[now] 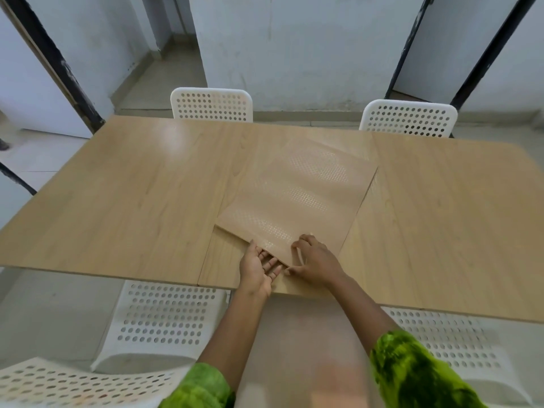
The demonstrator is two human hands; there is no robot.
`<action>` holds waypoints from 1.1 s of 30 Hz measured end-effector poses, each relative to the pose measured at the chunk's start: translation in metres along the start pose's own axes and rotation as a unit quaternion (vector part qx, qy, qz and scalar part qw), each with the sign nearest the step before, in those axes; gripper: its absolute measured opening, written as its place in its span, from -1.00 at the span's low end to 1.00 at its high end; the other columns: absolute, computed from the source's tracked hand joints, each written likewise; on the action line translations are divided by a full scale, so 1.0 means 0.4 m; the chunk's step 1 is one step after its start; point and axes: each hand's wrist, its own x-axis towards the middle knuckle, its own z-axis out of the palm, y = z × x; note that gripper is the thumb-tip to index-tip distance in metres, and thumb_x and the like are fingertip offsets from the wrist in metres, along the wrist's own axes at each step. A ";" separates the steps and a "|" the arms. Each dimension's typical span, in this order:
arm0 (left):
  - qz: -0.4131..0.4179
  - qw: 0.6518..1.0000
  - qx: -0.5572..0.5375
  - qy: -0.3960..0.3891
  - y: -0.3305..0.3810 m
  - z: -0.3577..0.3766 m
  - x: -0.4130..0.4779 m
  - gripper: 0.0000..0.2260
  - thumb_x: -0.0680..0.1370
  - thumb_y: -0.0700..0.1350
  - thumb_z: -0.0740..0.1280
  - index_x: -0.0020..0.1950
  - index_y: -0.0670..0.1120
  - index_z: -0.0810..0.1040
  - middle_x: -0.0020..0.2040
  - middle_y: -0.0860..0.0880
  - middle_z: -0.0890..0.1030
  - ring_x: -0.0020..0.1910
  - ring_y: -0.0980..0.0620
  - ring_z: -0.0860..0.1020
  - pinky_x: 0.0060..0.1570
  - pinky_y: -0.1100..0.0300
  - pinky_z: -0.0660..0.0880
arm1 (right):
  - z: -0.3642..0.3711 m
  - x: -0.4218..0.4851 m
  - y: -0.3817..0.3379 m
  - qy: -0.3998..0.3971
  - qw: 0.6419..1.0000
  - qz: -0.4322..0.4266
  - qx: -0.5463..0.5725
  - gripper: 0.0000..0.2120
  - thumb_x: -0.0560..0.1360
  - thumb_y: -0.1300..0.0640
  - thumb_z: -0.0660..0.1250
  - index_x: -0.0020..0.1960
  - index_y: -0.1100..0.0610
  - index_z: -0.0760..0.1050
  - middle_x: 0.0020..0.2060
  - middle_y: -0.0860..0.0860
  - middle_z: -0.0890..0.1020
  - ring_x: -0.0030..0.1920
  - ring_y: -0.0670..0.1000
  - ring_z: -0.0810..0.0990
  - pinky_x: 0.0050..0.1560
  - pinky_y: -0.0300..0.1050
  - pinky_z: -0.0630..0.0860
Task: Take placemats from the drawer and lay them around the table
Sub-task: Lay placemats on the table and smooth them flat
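four white perforated chairs around one light wood table (141,184): two at the far edge, far left chair (211,104) and far right chair (408,117), and two at the near edge, near left chair (164,322) and near right chair (459,343). part of one more white perforated seat (59,384) at the lower left corner. two bare hands, two green patterned sleeves, left sleeve (203,387) and right sleeve (412,372).

on the table, near the middle and towards the near edge, a stack of placemats (297,198): tan, nearly the table's own colour, roughly square, turned at an angle, dotted with rows of small pale bumps or holes that catch the light. at least two layers showing at the near corner, where the top one sits lifted off the one beneath; exact count hard to tell, edges blurred.

left hand (259,269) palm up, fingers spread and loosely open, fingertips slipped under the raised near corner of the top mat. right hand (315,260) palm down, fingers spread wide, resting flat on the same corner, thumb pointing toward the left hand. both hands touching the stack, just beside each other at the table's near edge.
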 end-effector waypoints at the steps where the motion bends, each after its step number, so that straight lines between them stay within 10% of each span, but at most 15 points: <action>1: -0.002 1.000 -0.001 0.000 0.000 -0.001 -0.001 -0.54 0.60 0.09 0.09 0.36 -0.20 0.35 0.19 -0.13 0.48 0.25 -0.17 0.45 0.14 -0.01 0.40 | -0.002 0.001 0.002 -0.005 1.000 0.001 0.004 -0.37 0.38 -0.13 0.39 0.38 0.05 0.32 0.45 0.01 0.25 0.43 0.07 0.25 0.38 -0.08 0.23; 19: -0.005 1.000 0.000 -0.031 -0.006 -0.017 0.005 -0.54 0.61 0.10 0.04 0.39 -0.16 0.33 0.33 -0.13 0.45 0.33 -0.15 0.41 0.30 -0.03 0.27 | -0.079 0.043 -0.003 -0.093 0.994 -0.023 -0.051 -0.60 0.49 -0.06 0.29 0.22 0.16 0.54 0.22 0.06 0.56 0.19 0.06 0.51 0.01 -0.20 0.34; 28: 0.062 0.991 0.102 0.057 -0.021 -0.006 0.026 -0.53 0.56 0.07 0.18 0.42 -0.11 0.28 0.42 -0.09 0.29 0.36 -0.13 0.34 0.19 0.00 0.37 | -0.065 0.035 0.008 -0.039 0.998 0.032 0.046 -0.60 0.56 0.10 0.07 0.09 0.41 0.49 0.09 0.30 0.60 0.11 0.25 0.54 0.12 0.06 0.47; 33: 0.130 0.976 0.176 0.002 0.005 0.063 0.028 -0.40 0.54 0.03 0.28 0.48 -0.16 0.14 0.39 -0.06 0.22 0.33 -0.06 0.31 0.33 -0.09 0.34 | -0.057 0.027 -0.008 -0.003 0.999 0.015 0.046 -0.76 0.54 0.16 0.11 -0.25 0.23 0.40 -0.31 0.13 0.50 -0.26 0.07 0.44 -0.29 -0.09 0.28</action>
